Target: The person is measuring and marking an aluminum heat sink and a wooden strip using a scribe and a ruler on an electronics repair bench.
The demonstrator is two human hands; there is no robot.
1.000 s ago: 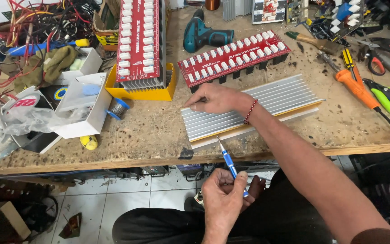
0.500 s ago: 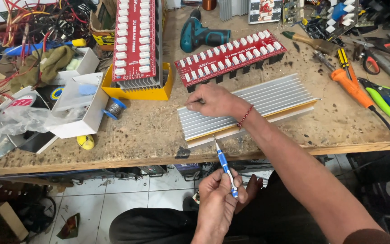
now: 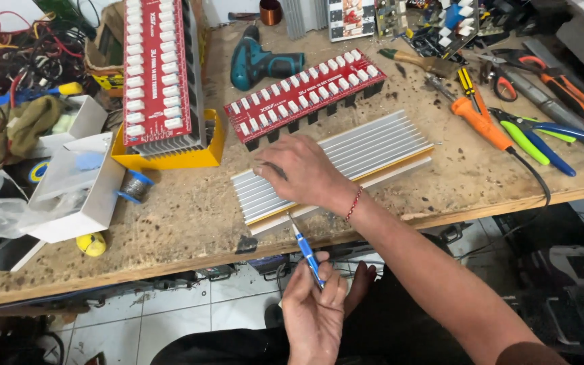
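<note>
Desk [image 3: 190, 223]: a worn, speckled wooden top that fills most of the view; its near edge runs across the lower part and its ends are cut off by the frame.
Finned heatsink [image 3: 373, 145]: a long silver ribbed metal block that lies flat and slanted near the desk's front edge, with a yellow strip along its near side; its left-middle part is hidden under the right hand.
Red boards: one long red circuit board [image 3: 305, 94] with rows of white connectors lies just behind the heatsink; a second red board [image 3: 153, 71] stands further left in a yellow tray [image 3: 170, 159], its top cut off.
Right arm: it comes in from the lower right corner and stretches diagonally up over the desk edge, with a red thread band at the wrist.
Right hand [image 3: 299, 172]: palm down, fingers spread and pressed flat on the heatsink, not clenched around anything.
Left hand [image 3: 315, 314]: below the desk edge, over the lap, fingers closed around the handle end of the blue screwdriver.
Blue screwdriver [image 3: 305, 251]: slim, tilted up and to the left; its tip meets the near edge of the heatsink, just beside the right wrist. The exact spot it touches is too small to make out.
Clutter: pliers and cutters at right [image 3: 542, 132], a teal drill [image 3: 261, 61] behind, wires and white boxes at left, partly overlapping.
</note>
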